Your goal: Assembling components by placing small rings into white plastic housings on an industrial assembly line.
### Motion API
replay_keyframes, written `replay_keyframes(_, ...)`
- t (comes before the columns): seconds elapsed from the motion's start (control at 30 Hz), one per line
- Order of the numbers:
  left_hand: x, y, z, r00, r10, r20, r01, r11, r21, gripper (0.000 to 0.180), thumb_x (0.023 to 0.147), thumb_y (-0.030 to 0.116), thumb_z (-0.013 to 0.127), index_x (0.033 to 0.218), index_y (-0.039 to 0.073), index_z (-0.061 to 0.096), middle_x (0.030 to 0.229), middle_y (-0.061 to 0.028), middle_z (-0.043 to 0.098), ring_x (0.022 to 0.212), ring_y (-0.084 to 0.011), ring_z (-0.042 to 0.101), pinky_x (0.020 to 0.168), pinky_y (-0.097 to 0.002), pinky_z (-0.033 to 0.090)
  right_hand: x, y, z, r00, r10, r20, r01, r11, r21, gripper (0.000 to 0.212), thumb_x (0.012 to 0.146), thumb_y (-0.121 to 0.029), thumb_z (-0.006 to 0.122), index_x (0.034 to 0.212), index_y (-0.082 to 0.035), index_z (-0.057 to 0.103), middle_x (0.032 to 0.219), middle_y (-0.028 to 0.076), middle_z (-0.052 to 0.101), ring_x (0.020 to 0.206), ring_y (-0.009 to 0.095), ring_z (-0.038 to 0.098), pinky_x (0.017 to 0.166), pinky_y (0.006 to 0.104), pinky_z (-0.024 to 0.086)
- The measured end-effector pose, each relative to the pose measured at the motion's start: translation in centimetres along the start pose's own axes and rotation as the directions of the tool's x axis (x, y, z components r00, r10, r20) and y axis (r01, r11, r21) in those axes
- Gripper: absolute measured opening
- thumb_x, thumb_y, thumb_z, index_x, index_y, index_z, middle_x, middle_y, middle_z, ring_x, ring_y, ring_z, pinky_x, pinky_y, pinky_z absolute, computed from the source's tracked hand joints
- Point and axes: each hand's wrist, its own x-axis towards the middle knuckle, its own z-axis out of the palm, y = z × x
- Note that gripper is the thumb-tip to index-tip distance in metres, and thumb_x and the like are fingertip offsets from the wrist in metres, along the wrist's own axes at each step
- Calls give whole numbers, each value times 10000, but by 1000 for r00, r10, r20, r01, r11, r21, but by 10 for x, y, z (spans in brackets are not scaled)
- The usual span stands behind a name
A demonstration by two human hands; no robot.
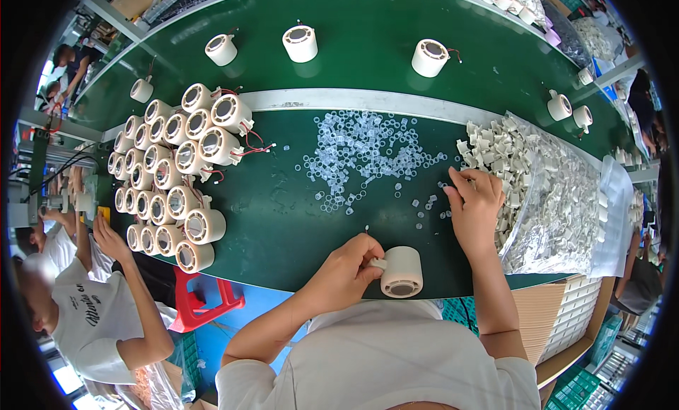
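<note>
My left hand [348,270] pinches a small tab on the side of a white cylindrical housing [402,268] at the table's front edge. The housing lies tilted, its round dark-centred end facing me. My right hand [475,201] is between a spread of small clear plastic rings [364,152] and a heap of white plastic clips [498,155]. Its thumb and forefinger are apart, near a few loose rings, and nothing shows between them. A tiny white piece [367,228] is just beyond my left fingers.
Rows of similar housings [170,173] with red wires stand at left. A clear plastic bag [555,198] of clips covers the right side. Beyond a pale rail [353,99], more housings sit on a green surface [368,42]. A co-worker [106,304] sits at left by a red stool [201,304].
</note>
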Motion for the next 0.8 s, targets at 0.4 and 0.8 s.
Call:
replay_keyframes(0.4, 2, 16, 1, 989, 135, 51, -141, 981, 131, 163, 835, 60, 622, 994, 28, 603, 889, -78, 617, 668, -148, 563, 598, -278, 464, -14, -27, -27, 973, 220, 68, -216, 769, 602, 170, 702, 66, 671, 834, -34, 629, 904, 75, 600, 790, 195, 545, 709, 286, 449)
replay_keyframes(0.8, 23, 11, 22, 967, 136, -217, -250, 688, -682, 200, 816, 27, 650, 1010, 1, 609, 928, -89, 641, 747, -131, 580, 685, -233, 472, -33, -73, -37, 941, 212, 262, -311, 250, 917, 180, 757, 145, 595, 894, 32, 627, 847, 107, 649, 703, 147, 616, 659, 216, 506)
